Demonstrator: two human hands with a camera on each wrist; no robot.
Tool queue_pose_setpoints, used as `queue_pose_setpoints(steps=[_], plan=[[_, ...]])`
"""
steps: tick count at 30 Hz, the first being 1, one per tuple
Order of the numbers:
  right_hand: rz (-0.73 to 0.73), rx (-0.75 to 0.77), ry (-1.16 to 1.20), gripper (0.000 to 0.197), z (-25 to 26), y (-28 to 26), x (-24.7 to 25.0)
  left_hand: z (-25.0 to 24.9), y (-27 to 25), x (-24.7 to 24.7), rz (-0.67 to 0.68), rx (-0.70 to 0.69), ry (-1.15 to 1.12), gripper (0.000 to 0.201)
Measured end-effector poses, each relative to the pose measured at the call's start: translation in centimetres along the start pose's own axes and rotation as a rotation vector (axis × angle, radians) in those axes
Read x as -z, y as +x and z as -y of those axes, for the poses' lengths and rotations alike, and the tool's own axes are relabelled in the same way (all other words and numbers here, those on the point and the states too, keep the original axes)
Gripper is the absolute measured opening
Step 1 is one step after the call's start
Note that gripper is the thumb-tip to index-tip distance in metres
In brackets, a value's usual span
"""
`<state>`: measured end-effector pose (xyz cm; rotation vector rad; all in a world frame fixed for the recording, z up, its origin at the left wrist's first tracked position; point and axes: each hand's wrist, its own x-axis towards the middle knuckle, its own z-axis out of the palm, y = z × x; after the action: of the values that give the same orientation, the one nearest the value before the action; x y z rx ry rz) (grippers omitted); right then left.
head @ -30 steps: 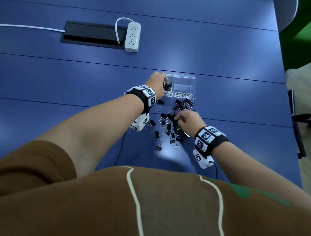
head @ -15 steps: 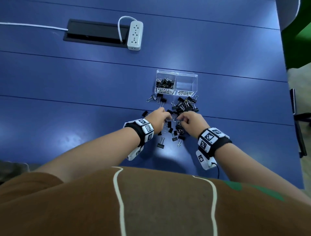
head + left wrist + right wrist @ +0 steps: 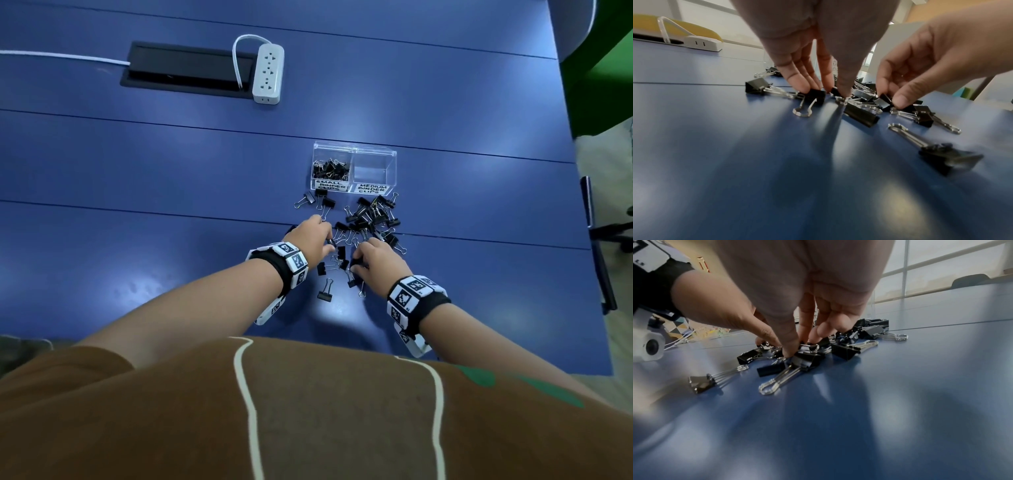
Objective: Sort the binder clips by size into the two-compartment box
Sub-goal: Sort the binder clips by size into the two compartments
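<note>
Blue table (image 3: 171, 178) bearing a clear two-compartment box (image 3: 355, 149), small clips filling its left compartment, the right bare; loose binder clips (image 3: 371, 216) scattered just before it; left hand (image 3: 310, 238) and right hand (image 3: 378, 262), fingertips each pinching a clip.

Blue desk (image 3: 171, 171), glossy with light glare; recessed black cable tray (image 3: 185, 68); white power strip (image 3: 268, 73); windows (image 3: 941, 269) behind.
</note>
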<state>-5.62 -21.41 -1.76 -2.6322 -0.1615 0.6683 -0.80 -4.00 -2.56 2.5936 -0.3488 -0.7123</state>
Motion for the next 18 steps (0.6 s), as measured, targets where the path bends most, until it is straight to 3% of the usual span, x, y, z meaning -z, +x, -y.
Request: queue_pose_setpoints(steps=[3,6,10,15,18], plan=[[-0.029,0.014,0.092,0.013,0.1,0.3,0.3,-0.2,0.0,0.2,-0.02,0.026,-0.012,0.018],[-0.087,-0.09,0.23,0.014,-0.1,0.6,1.3,0.0,0.0,0.7,-0.038,0.035,-0.088,0.007],[-0.207,-0.206,0.472,0.019,-1.7,0.8,3.4,0.3,0.0,1.1,-0.055,0.028,-0.131,0.013],[-0.198,-0.213,0.751,0.015,-4.1,0.4,4.9,0.2,0.1,1.2,-0.074,0.004,-0.171,0.01],[-0.167,-0.26,0.764,0.023,-4.2,-0.2,4.6,0.2,0.3,0.9,-0.015,-0.045,-0.146,0.019]])
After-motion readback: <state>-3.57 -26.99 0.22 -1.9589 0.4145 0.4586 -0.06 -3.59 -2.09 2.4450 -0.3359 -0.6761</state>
